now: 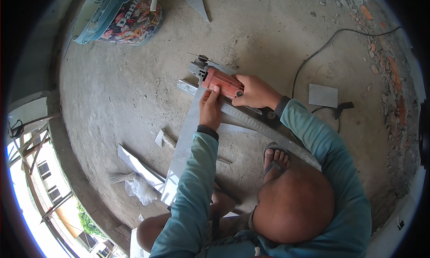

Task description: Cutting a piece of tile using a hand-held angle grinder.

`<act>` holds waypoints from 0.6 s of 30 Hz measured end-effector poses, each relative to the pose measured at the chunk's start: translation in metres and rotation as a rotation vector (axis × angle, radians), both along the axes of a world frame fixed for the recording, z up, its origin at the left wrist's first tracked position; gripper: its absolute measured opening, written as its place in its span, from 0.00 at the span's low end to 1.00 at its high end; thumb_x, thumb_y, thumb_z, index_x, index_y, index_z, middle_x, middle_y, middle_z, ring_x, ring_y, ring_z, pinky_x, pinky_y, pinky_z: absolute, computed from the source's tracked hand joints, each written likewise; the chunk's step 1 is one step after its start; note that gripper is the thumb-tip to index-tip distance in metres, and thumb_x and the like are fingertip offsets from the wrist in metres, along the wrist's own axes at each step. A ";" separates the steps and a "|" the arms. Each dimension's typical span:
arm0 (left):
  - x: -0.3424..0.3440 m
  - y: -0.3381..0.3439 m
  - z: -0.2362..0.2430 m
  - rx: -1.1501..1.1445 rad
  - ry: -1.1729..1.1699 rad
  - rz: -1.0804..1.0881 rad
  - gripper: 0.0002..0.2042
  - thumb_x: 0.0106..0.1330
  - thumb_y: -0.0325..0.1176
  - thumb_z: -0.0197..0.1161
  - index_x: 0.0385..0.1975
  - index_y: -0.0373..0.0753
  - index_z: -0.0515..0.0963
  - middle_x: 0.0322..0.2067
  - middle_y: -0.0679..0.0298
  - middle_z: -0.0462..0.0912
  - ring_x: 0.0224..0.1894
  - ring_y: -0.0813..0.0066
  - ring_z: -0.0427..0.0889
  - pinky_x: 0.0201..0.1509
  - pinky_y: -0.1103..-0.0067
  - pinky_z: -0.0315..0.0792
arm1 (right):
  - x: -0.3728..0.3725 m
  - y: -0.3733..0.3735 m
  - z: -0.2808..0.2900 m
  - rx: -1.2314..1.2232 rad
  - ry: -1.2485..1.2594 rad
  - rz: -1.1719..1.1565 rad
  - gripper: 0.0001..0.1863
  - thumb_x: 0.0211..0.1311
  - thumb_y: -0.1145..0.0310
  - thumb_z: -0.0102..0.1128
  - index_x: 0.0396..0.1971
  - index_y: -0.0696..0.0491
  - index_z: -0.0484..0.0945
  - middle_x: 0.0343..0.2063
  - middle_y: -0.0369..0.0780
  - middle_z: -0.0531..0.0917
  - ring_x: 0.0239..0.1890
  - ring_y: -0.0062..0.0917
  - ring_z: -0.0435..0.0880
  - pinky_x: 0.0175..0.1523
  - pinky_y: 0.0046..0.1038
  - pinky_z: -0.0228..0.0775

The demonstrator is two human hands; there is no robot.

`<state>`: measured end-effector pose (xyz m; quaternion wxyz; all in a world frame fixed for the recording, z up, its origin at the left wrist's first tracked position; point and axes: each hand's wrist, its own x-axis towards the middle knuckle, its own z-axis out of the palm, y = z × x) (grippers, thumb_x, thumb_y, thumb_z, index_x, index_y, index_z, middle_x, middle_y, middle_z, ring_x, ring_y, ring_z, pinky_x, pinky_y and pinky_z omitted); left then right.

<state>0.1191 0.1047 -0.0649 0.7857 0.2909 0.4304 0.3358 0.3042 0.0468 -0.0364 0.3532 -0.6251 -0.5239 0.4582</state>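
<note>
An angle grinder [222, 82] with a red body and a grey metal head is held in both my hands, its thin disc [197, 56] seen nearly edge-on at the far end. My right hand [257, 93] wraps the rear of the body. My left hand [210, 108] grips its near side, thumb on the casing. Beneath lies a long, narrow grey tile strip [182, 144], running from under the grinder toward my left knee. A long metal bar [273, 131] slants from below my hands toward my right forearm, which hides part of it.
A printed paint bucket [134, 23] stands far left. Tile offcuts [323, 95] lie about, one triangular piece [195, 3] at the back. A black cable [313, 52] curves across the right floor. Broken rubble [385, 79] lines the right wall. A clear plastic bag [141, 191] sits left.
</note>
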 end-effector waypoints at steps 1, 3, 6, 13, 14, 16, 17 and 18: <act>0.000 0.000 -0.001 -0.002 0.001 -0.002 0.14 0.67 0.38 0.66 0.44 0.36 0.75 0.44 0.66 0.80 0.47 0.79 0.76 0.56 0.79 0.66 | 0.000 0.000 0.000 0.022 0.005 -0.015 0.20 0.40 0.61 0.65 0.32 0.59 0.74 0.27 0.53 0.81 0.32 0.50 0.81 0.39 0.40 0.72; -0.001 0.000 -0.002 0.007 -0.014 0.003 0.13 0.67 0.38 0.66 0.44 0.37 0.75 0.43 0.68 0.80 0.46 0.81 0.76 0.53 0.80 0.66 | 0.000 0.001 -0.001 0.012 -0.005 -0.010 0.20 0.40 0.61 0.65 0.32 0.59 0.74 0.27 0.53 0.81 0.32 0.49 0.81 0.39 0.40 0.72; 0.000 0.000 -0.004 0.005 -0.020 0.006 0.13 0.67 0.38 0.66 0.44 0.38 0.75 0.43 0.69 0.80 0.45 0.83 0.75 0.51 0.81 0.65 | 0.001 0.001 -0.001 0.005 -0.006 -0.004 0.20 0.41 0.60 0.66 0.31 0.59 0.74 0.27 0.53 0.81 0.32 0.49 0.81 0.39 0.40 0.72; -0.001 0.000 -0.004 -0.006 0.002 0.026 0.12 0.67 0.38 0.65 0.43 0.38 0.75 0.40 0.70 0.80 0.42 0.83 0.74 0.48 0.81 0.65 | 0.000 0.004 -0.004 0.002 -0.023 0.004 0.21 0.40 0.60 0.67 0.30 0.60 0.73 0.27 0.53 0.81 0.32 0.50 0.81 0.38 0.40 0.72; -0.001 0.001 -0.005 -0.007 0.005 0.024 0.12 0.67 0.38 0.65 0.43 0.38 0.76 0.40 0.70 0.80 0.41 0.83 0.74 0.47 0.81 0.65 | 0.000 0.005 -0.004 0.002 -0.021 0.005 0.21 0.40 0.60 0.67 0.30 0.60 0.73 0.27 0.53 0.81 0.32 0.50 0.81 0.38 0.40 0.72; 0.001 0.001 -0.004 -0.007 0.006 0.022 0.12 0.67 0.38 0.65 0.43 0.38 0.76 0.39 0.70 0.79 0.41 0.83 0.74 0.46 0.81 0.65 | 0.001 0.004 -0.005 0.016 0.007 -0.010 0.21 0.40 0.60 0.67 0.29 0.60 0.73 0.27 0.54 0.81 0.32 0.49 0.81 0.38 0.40 0.72; 0.001 0.000 -0.003 -0.009 0.006 0.027 0.12 0.67 0.38 0.65 0.42 0.38 0.76 0.39 0.70 0.79 0.41 0.83 0.74 0.46 0.81 0.65 | 0.001 0.005 -0.005 0.016 0.007 -0.009 0.21 0.40 0.60 0.67 0.29 0.60 0.73 0.27 0.54 0.81 0.32 0.49 0.81 0.38 0.40 0.72; 0.001 0.000 -0.004 -0.012 0.007 0.030 0.11 0.67 0.38 0.65 0.42 0.38 0.76 0.39 0.70 0.80 0.41 0.83 0.74 0.47 0.82 0.65 | 0.001 0.005 -0.006 0.011 0.001 -0.003 0.21 0.40 0.60 0.67 0.29 0.60 0.73 0.27 0.53 0.81 0.32 0.49 0.82 0.38 0.40 0.72</act>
